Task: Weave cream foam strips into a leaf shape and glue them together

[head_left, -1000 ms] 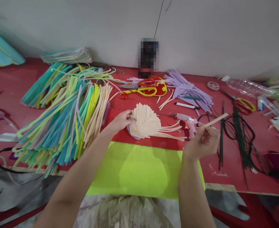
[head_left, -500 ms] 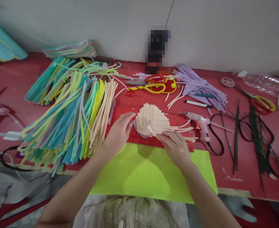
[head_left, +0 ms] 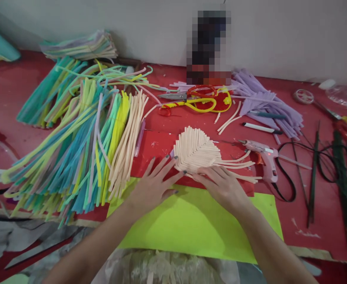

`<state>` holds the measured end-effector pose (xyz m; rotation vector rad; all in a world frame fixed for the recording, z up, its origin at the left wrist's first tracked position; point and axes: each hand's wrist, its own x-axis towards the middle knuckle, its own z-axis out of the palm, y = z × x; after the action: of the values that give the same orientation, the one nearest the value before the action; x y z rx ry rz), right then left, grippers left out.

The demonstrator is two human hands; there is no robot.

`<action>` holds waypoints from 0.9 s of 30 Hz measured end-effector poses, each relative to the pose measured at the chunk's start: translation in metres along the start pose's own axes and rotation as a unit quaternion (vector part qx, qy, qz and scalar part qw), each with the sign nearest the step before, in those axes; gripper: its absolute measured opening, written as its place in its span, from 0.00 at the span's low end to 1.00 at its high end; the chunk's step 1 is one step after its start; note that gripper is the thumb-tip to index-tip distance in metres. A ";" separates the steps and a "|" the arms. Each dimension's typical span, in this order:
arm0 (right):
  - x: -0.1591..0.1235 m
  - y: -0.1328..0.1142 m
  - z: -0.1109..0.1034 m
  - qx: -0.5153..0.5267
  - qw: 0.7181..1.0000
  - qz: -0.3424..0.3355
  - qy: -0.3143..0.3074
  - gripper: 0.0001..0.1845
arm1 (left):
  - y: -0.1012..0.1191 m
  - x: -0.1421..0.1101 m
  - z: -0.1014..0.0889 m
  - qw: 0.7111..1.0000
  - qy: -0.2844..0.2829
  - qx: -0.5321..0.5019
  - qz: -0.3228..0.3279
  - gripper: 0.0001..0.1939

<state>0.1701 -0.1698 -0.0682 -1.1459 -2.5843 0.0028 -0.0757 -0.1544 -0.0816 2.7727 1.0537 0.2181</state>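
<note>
A cream leaf shape (head_left: 195, 148) made of pipe cleaners laid in slanted rows lies on a red sheet (head_left: 158, 142); a few long cream ends stick out to its right. My left hand (head_left: 151, 187) has its fingers spread, fingertips at the leaf's lower left edge. The fingers of my right hand (head_left: 225, 189) are stretched out over the leaf's lower right edge, with nothing seen gripped; its thumb is mostly hidden. Below the leaf, a lime-green sheet (head_left: 197, 228) spreads under both wrists.
To the left lie bundles of coloured pipe cleaners (head_left: 81, 146) and cream pipe cleaners (head_left: 129, 138). A pink glue gun (head_left: 265, 156) rests right of the leaf. Behind are scissors (head_left: 197, 98), a marker (head_left: 262, 128) and purple pipe cleaners (head_left: 268, 102). Dark green stems (head_left: 314, 177) lie at right.
My left hand has come down from the leaf's left side and spread its fingers. My right hand has flattened; the short cream end at its fingertips no longer shows. The view has shifted.
</note>
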 end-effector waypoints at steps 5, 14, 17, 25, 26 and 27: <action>-0.005 -0.001 0.007 0.017 1.000 0.016 0.000 0.14 | -0.001 0.001 -0.002 1.000 -0.018 -0.016 -0.011 0.28; -0.008 0.002 0.005 0.061 0.998 0.013 0.010 0.16 | -0.001 0.002 -0.003 0.999 -0.035 -0.030 -0.017 0.27; -0.007 0.002 0.005 0.060 0.998 0.016 0.011 0.17 | -0.002 0.002 -0.004 0.999 -0.033 -0.034 -0.013 0.26; -0.010 0.001 0.010 0.087 0.996 0.023 0.018 0.18 | -0.002 0.003 -0.005 0.999 -0.032 -0.042 -0.015 0.27; -0.010 0.001 0.010 0.092 0.995 0.023 0.020 0.18 | -0.002 0.003 -0.004 0.998 -0.031 -0.043 -0.014 0.27; -0.011 0.001 0.010 0.097 0.995 0.023 0.021 0.18 | -0.002 0.003 -0.004 0.998 -0.029 -0.045 -0.014 0.27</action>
<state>0.1749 -0.1753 -0.0811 -1.1220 -2.4573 0.2313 -0.0758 -0.1508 -0.0775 2.6656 1.0415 0.1746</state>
